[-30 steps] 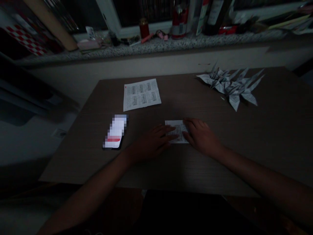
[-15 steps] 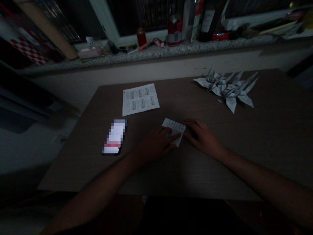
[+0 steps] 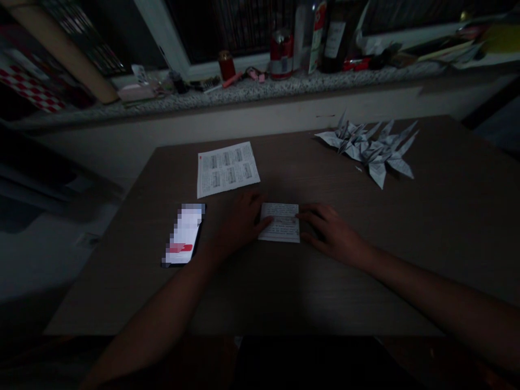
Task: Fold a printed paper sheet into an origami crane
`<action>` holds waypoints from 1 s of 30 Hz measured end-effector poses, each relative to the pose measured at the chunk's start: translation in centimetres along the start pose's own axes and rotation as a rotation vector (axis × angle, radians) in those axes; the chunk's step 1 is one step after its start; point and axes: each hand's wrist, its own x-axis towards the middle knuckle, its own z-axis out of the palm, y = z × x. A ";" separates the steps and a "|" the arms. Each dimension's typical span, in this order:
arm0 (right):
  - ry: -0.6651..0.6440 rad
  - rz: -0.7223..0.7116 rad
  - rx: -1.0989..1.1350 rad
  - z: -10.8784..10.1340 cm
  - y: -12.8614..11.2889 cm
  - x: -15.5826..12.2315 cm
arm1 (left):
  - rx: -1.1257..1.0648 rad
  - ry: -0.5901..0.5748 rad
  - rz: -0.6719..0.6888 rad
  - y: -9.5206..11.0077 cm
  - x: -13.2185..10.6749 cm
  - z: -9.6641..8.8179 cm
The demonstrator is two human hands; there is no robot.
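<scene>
A small folded piece of printed paper (image 3: 281, 222) lies flat on the brown wooden table (image 3: 284, 287). My left hand (image 3: 238, 221) rests on the table with its fingertips on the paper's left edge. My right hand (image 3: 327, 232) lies at the paper's right edge, fingers stretched out and touching it. Both hands lie flat and grip nothing. The room is dim.
A flat printed sheet (image 3: 226, 168) lies behind the hands. A lit phone (image 3: 183, 234) sits to the left. Several folded paper cranes (image 3: 370, 148) are heaped at the back right. A stone ledge (image 3: 260, 89) behind the table holds cans, bottles and clutter.
The folded paper was turned and now lies square and flat between my hands. My left hand slid to its left edge; my right hand moved off it to its right edge.
</scene>
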 end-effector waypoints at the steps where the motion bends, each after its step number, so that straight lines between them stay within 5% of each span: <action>1: 0.000 0.002 0.002 0.0 0.0 0.0 | -0.011 0.000 0.006 -0.2 -0.1 0.0; 15: -0.002 0.045 0.017 -0.2 -0.3 0.0 | -0.233 -0.044 0.028 1.2 -0.1 -1.0; 24: -0.013 0.045 0.084 0.4 -0.5 0.7 | -0.215 -0.005 0.248 2.6 -0.6 -0.6; 30: 0.008 -0.002 0.089 0.4 -0.3 0.8 | -0.329 -0.041 0.255 3.1 -0.8 -0.6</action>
